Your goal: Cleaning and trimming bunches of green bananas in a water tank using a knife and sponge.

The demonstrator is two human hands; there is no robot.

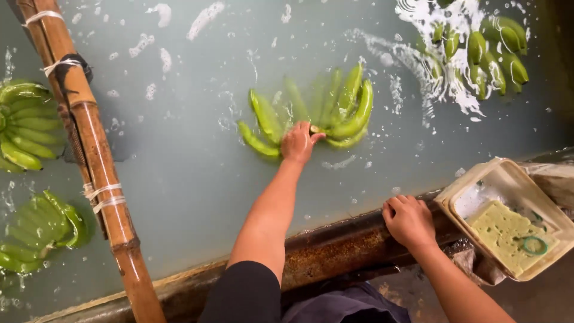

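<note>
A bunch of green bananas (335, 113) floats fanned out in grey, foamy water (197, 173). My left hand (301, 142) reaches far over the water and grips the bunch at its crown, where the fingers of fruit meet. My right hand (408, 220) rests on the rusty front rim of the tank (335, 248), fingers curled over the edge, holding nothing else.
A bamboo pole (89, 143), bound with white cord, slants across the water at the left. More green banana bunches float at the far left (24, 122), lower left (42, 230) and top right (484, 48). A beige plastic tub (472, 182) with a yellow sponge (508, 236) sits at the right.
</note>
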